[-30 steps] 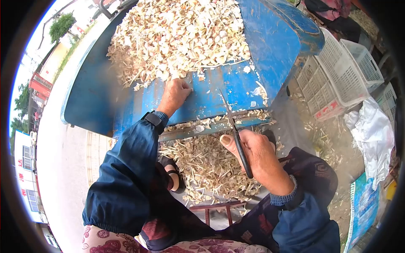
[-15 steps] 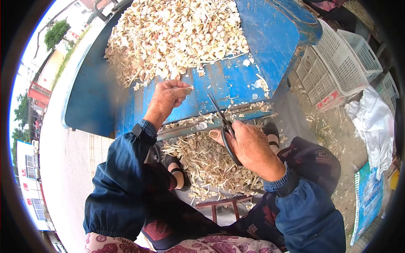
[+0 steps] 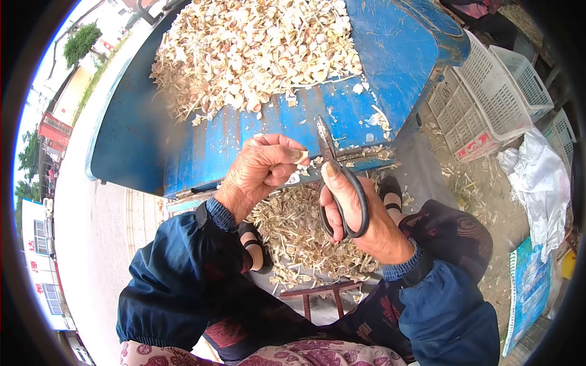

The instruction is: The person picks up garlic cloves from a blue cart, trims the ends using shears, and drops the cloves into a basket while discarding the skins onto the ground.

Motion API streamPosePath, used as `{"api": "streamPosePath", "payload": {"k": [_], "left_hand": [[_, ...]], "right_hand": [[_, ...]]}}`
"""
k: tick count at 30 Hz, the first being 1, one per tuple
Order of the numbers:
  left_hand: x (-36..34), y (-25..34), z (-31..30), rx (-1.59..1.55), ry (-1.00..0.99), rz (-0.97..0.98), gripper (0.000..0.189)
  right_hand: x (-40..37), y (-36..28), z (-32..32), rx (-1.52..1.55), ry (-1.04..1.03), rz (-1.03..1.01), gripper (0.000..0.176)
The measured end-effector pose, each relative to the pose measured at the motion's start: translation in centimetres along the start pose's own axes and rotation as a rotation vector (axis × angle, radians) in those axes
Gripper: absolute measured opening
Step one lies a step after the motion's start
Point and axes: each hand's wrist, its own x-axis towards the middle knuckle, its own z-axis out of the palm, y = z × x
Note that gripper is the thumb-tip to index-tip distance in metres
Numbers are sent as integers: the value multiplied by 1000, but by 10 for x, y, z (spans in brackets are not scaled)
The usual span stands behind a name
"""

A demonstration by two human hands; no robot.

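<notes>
My left hand is closed in a pinch on a small pale garlic clove, held just left of the scissors. The scissors have black loop handles and dark, worn blades that point up and away from me. My right hand grips them, with the thumb along the top and fingers through a loop. Their blades look nearly together. Both hands are above the near edge of a blue metal cart bed. On that bed lies a large heap of garlic cloves and dry stalks.
Cut stalks and husks cover the ground between my feet, by a reddish-brown stool frame. To the right stand white plastic crates, a white sack and a blue printed bag. Pavement lies left.
My left hand has come down and right, toward the scissors. My right hand has turned the scissors more upright, and their blades now stand close beside the pinched piece.
</notes>
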Motion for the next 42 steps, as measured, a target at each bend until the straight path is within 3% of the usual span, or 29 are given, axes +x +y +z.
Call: {"api": "streamPosePath", "payload": {"k": [4, 6, 8, 11, 14, 15, 19, 22, 25, 28, 33, 35, 38, 40, 42], "left_hand": [[22, 6, -45, -116, 99, 10, 22], [48, 16, -101, -297, 134, -1, 20], [70, 28, -139, -265, 235, 86, 22], [88, 38, -135, 256, 480, 278, 21], [118, 43, -140, 803, 532, 455, 16], [117, 46, -112, 967, 650, 500, 11], [141, 38, -114, 1355, 559, 683, 12], [147, 33, -118, 1254, 554, 598, 12], [142, 22, -128, 1192, 623, 717, 9], [132, 18, -137, 1277, 629, 541, 7], [124, 15, -134, 1301, 544, 688, 8], [119, 17, -136, 1276, 494, 729, 9], [83, 45, -103, 681, 329, 247, 11], [67, 43, -90, 459, 179, 219, 13], [51, 42, -76, 268, 21, 141, 18]], "right_hand": [[2, -3, -11, 71, 170, -45, 65], [-3, -10, -9, 55, 150, -37, 65], [-8, -15, -8, 17, 120, -29, 63], [-7, -16, -9, -17, 114, -39, 62], [-7, -22, -9, -48, 122, -33, 61], [-6, -24, -9, -53, 123, -30, 61], [-7, -25, -12, -62, 119, -9, 61], [-9, -25, -14, -63, 115, 1, 61], [-11, -24, -16, -79, 100, -19, 61], [-15, -28, -15, -111, 100, -23, 61], [-15, -28, -13, -169, 59, -21, 60], [-8, -22, -16, -412, 93, -77, 63], [3, -6, -13, -826, 221, -298, 60], [4, -5, -3, -1123, 330, -417, 56], [7, -7, 2, -1222, 339, -394, 48]]}}
